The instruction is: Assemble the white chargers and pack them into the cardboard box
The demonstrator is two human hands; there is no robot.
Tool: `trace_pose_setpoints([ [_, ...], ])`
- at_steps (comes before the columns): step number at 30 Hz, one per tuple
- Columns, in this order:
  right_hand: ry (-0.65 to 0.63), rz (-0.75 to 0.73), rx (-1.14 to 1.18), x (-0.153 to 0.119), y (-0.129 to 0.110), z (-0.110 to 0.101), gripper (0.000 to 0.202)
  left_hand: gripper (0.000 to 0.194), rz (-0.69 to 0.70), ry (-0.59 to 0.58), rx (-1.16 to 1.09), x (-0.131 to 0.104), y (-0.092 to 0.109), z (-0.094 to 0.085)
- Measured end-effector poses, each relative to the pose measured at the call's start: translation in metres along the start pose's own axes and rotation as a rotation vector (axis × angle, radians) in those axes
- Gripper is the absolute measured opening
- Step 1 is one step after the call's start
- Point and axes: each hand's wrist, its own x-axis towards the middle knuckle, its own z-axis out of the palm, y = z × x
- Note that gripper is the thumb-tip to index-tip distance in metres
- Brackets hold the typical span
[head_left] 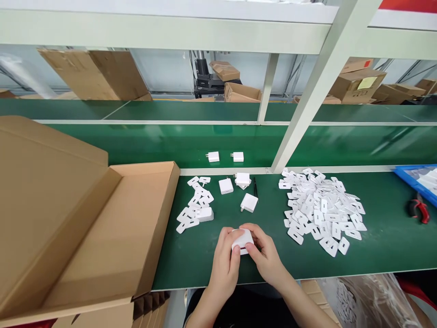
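A small white block-shaped adapter (242,240) is held between my left hand (225,259) and my right hand (268,257), near the front edge of the green table. Fingers of both hands press on its sides, and a dark slot shows on the face toward me. Beyond my hands lie a white adapter (249,202), another adapter (226,186) and one more (242,179) resting on white pieces. A thin black tool (256,187) lies beside them. To the left, a white adapter (205,214) touches a small group of flat white plates (201,196).
A large pile of slotted white plates (321,209) spreads on the right. An open cardboard box (99,228) fills the left. Two plugs (213,156) stand behind the rail. Red-handled pliers (419,209) and a blue tray (414,182) sit far right. A slanted post (307,105) rises behind.
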Motion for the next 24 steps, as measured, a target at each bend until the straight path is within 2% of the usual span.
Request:
trace_pose_setpoints([
  [2,-0.006,0.006,0.015,-0.001,0.004,-0.001,0.043,0.033,0.034,-0.016,-0.065,0.001,-0.002,-0.002],
  [5,-0.041,0.006,0.096,-0.002,0.008,0.001,0.049,0.031,0.096,0.033,-0.114,-0.001,-0.009,-0.002],
  [7,-0.040,0.022,0.128,-0.001,0.010,0.001,0.050,0.031,0.074,0.017,-0.121,-0.003,-0.013,-0.001],
  [12,0.021,0.004,-0.010,-0.004,0.015,-0.001,0.045,0.040,-0.015,-0.097,-0.187,-0.007,-0.018,-0.005],
  [17,-0.042,-0.024,-0.020,-0.006,0.011,-0.005,0.040,0.033,0.069,-0.102,-0.177,-0.007,-0.026,-0.015],
  [19,-0.102,0.027,0.003,-0.003,0.007,-0.009,0.041,0.034,-0.015,-0.122,-0.190,-0.006,-0.027,-0.022],
  [22,-0.160,0.071,-0.038,0.002,0.001,-0.015,0.046,0.056,-0.226,-0.213,-0.220,-0.005,-0.027,-0.034],
  [24,-0.188,0.041,-0.090,0.006,-0.001,-0.015,0.046,0.065,-0.291,-0.293,-0.233,-0.005,-0.025,-0.041],
])
